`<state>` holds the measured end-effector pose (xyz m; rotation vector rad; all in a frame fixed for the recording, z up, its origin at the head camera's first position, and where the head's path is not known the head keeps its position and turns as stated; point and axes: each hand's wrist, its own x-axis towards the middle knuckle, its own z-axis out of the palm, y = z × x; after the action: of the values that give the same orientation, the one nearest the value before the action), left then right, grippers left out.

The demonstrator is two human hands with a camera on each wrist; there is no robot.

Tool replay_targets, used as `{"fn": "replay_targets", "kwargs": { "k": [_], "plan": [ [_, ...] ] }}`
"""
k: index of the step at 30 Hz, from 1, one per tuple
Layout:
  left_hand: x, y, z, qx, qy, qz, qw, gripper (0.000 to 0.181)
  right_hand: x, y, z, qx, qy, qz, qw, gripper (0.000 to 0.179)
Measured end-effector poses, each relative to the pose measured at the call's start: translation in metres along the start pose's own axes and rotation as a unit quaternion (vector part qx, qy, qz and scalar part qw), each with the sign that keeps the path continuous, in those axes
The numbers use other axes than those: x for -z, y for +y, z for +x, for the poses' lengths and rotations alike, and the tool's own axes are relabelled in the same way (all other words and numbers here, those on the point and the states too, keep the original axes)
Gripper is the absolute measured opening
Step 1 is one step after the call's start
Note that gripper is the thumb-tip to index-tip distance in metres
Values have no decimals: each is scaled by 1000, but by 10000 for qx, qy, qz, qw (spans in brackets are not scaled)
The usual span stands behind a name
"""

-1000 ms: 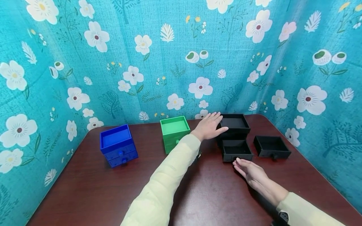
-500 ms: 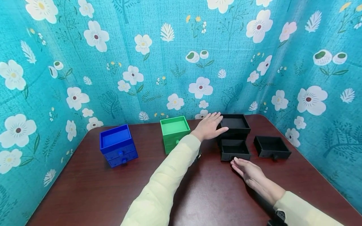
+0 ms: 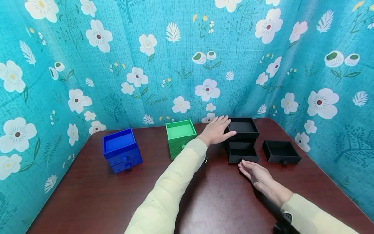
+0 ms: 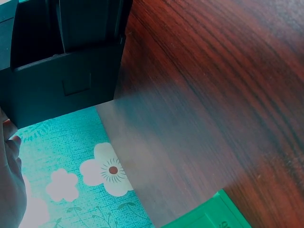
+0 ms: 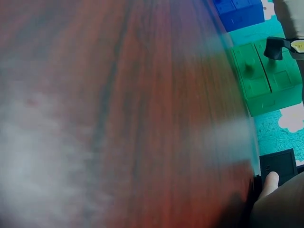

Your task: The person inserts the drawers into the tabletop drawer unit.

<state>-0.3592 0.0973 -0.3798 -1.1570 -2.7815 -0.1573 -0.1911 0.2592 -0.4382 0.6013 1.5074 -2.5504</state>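
A small black drawer cabinet with a tray-like top stands at the back right in the head view. Its lower drawer juts out toward the front, with nothing visible inside. My left hand lies along the cabinet's left side, fingers stretched and thumb spread over the front; in the left wrist view its fingers touch the cabinet's edge. My right hand has its fingertips at the drawer's front, fingers nearly straight, hiding the knob. The right wrist view shows the thumb against the black front.
A separate black drawer lies right of the cabinet. A green drawer cabinet stands to its left, partly behind my left sleeve. Farther left is a blue drawer cabinet. A flowered curtain borders the brown table.
The lower black drawer has slid partway back into the cabinet, with my right hand moving along behind it. My left hand has stayed in place.
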Motion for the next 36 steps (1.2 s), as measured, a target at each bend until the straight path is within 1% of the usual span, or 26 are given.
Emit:
{"fn": "replay_targets", "kwargs": {
  "k": [9, 20, 29, 33, 36],
  "plan": [
    [-1, 1, 0, -24, -28, -20, 10000, 73, -3, -2, 10, 95, -8, 59, 9999, 18],
    [1, -1, 1, -27, -9, -67, 10000, 74, -8, -4, 23, 315, 291, -135, 9990, 22],
    [1, -1, 0, -34, -10, -93, 10000, 72, -9, -4, 36, 551, 359, -226, 9976, 19],
    [2, -1, 0, -20, -45, -57, 10000, 73, -11, -5, 41, 566, 510, -342, 9965, 18],
    [1, -1, 1, -5, -65, -31, 10000, 74, -12, -7, 44, 554, 557, -309, 9964, 18]
  ]
}}
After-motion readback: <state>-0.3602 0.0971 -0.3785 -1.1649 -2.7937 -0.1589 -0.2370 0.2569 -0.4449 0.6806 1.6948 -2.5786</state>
